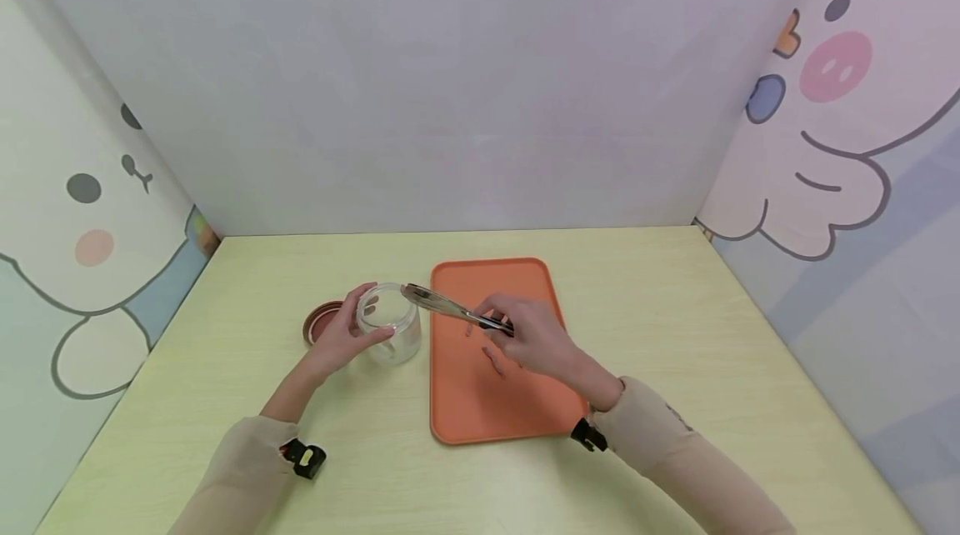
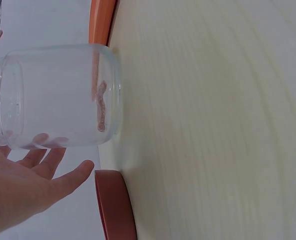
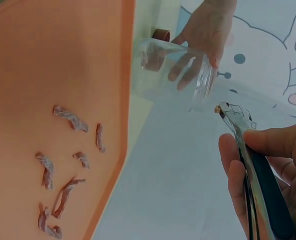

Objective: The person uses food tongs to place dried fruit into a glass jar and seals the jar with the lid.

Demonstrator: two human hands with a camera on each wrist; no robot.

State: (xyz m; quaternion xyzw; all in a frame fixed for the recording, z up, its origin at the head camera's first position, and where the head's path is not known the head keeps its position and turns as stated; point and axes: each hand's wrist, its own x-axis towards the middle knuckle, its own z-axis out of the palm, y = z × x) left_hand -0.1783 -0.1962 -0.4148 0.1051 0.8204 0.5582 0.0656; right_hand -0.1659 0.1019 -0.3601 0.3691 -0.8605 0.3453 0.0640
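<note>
A pale yellow-green table [image 1: 675, 368] is seen, closed in on three sides by white panels with cartoon animals. Nearest to the person, two beige sleeves [image 1: 660, 427] with black wrist mounts are laid over the table edge. A little farther, an orange tray [image 1: 465, 410] is placed in front of the right arm, and several small reddish strips [image 3: 62, 200] are scattered on it, as the right wrist view shows. Above the tray the right hand [image 1: 536, 339] is closed around the dark handles of metal tongs [image 1: 450, 308]; the tongs are squeezed together, and their tip is held right at the mouth of the glass jar [image 1: 390, 333]. Whether something is pinched in the tip cannot be told.

The jar is standing on the table just beside the left edge of the tray, probably so that the way from tray to jar is short. It is grasped by the left hand [image 1: 341, 339], with fingers curled around its wall, seemingly to keep it steady. One reddish strip [image 2: 101, 107] is already lying at its bottom. Behind the left hand, a brown lid [image 1: 318, 320] is put aside on the table, so the jar is open.
</note>
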